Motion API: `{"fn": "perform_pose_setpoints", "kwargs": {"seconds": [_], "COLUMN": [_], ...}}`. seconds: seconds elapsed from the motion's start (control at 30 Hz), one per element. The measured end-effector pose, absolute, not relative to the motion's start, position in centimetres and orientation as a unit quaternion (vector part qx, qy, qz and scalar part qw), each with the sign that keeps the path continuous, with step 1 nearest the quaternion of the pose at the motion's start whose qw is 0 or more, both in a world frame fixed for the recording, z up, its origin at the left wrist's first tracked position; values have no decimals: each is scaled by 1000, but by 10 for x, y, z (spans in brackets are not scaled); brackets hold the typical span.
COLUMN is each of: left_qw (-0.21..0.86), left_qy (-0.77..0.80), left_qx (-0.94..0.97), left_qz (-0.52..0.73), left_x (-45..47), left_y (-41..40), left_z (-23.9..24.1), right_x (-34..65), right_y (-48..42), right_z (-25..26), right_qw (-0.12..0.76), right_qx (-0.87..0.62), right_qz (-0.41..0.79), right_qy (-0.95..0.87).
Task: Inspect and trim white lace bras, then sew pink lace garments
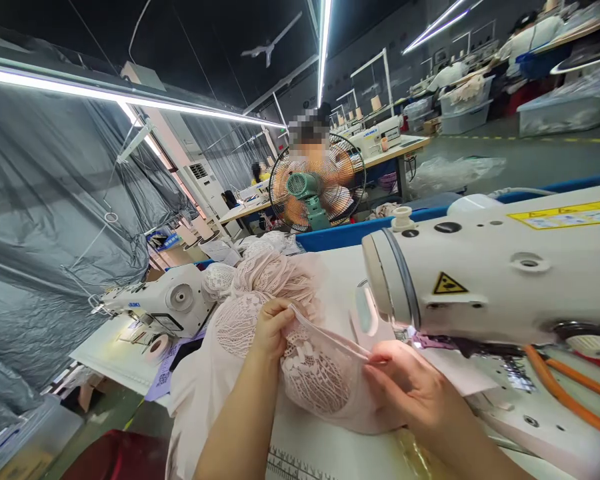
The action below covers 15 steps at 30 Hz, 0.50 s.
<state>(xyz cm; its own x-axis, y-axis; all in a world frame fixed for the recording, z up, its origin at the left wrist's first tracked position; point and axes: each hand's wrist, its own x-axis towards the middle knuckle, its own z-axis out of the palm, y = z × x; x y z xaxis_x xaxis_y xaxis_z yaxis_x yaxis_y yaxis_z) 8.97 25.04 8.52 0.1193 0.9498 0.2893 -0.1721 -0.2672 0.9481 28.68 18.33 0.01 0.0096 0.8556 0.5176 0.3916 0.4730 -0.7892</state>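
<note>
A pale pink lace bra [320,380] with a moulded cup is stretched between my two hands above the white sewing table. My left hand [275,327] pinches one end of its narrow top edge, with the fingers curled closed. At the other end of that edge, my right hand [405,380] grips the fabric between thumb and forefinger. Behind and left of my left hand lies a heap of similar pink lace pieces [275,277], which hangs over the table's front. The head of a white sewing machine [445,267] stands just beyond my right hand.
A second sewing machine [165,303] is at the left. Orange-handled scissors [570,383] lie at the right, and a printed ruler [290,463] runs along the front edge. A large fan [317,183] stands behind the table, with a person beyond it.
</note>
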Motion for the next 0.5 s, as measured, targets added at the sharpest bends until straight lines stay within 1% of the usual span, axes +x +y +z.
{"fn": "perform_pose_setpoints", "kwargs": {"seconds": [0.07,0.33,0.5], "left_qw": [494,475,474], "left_qy": [347,378,409], "left_qx": [559,528,526], "left_qz": [568,593,576], "left_x": [91,93,97], "left_y": [250,254,255], "left_z": [85,79,76], "right_x": [287,286,286], "right_y": [184,183,187], "right_z": [4,5,-7], "right_qw": [531,527,525], "right_qx": [-471,-488,-515], "right_qz": [231,211,252], "right_qy": [-665,-663,-629]}}
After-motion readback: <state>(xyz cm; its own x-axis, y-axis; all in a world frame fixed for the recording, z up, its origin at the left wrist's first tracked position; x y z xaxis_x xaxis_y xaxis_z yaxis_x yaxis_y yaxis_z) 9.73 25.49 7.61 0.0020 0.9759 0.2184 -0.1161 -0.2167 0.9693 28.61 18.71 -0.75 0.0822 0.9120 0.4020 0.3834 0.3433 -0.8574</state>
